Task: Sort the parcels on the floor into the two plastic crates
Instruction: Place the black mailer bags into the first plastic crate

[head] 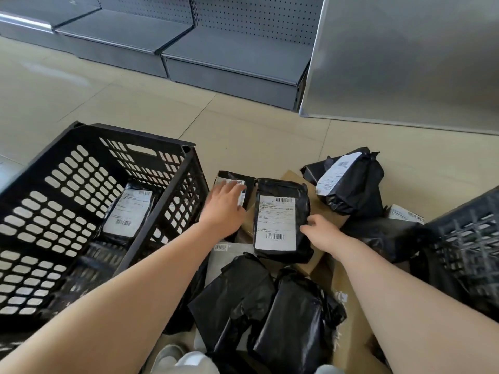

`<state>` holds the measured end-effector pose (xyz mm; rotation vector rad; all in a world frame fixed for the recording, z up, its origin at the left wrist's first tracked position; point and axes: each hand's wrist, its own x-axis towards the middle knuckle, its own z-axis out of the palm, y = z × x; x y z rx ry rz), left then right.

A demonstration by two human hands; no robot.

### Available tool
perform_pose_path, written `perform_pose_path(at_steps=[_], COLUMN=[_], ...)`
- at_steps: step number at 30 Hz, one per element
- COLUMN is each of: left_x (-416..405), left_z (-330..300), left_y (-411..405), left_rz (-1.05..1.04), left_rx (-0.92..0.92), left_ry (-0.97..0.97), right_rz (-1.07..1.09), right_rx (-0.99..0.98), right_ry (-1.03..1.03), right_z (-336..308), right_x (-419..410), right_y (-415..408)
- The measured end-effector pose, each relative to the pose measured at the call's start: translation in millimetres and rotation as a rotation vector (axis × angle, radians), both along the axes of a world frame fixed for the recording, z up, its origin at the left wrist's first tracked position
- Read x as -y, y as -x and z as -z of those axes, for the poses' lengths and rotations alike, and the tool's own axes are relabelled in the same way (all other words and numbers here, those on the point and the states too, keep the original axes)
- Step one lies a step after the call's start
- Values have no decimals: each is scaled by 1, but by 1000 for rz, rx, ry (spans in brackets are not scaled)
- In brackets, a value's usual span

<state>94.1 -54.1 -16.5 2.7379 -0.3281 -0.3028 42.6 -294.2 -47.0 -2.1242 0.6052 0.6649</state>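
A labelled parcel [127,211] is seen lying inside the black crate [67,201] at left. The left hand [222,206] is laid, fingers released, on a small black parcel [233,182]. The central labelled parcel [280,220] on the floor [151,109] is pinched at its right edge by the right hand [324,233]. A second crate [469,247] is seen at right.

Free room and obstructions around the parcel pile

Open tiled floor [135,103] is seen beyond the pile, bounded at the far side by grey shelving [229,63] and a metal panel [405,63]. The left is blocked by the tall wall of the black crate [162,211], passable only over its rim; the right by a second crate [469,238]. Between them, the floor is crowded by black parcels [351,184].
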Motion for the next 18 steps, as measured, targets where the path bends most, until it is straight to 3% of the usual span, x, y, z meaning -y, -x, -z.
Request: perform_pose_path(at_steps=[4,9,18], left_x=[8,23,34], left_z=[25,45,53], left_y=[18,35,32], left_rz=[37,-59,-380], left_rx=[-251,-626,-666], left_ry=[32,208,597], right_rz=[59,103,271], right_rx=[-83,-147,-150], right_ry=[-69,-178,-218], right_z=[17,31,27], right_x=[4,5,11], right_y=[2,7,6])
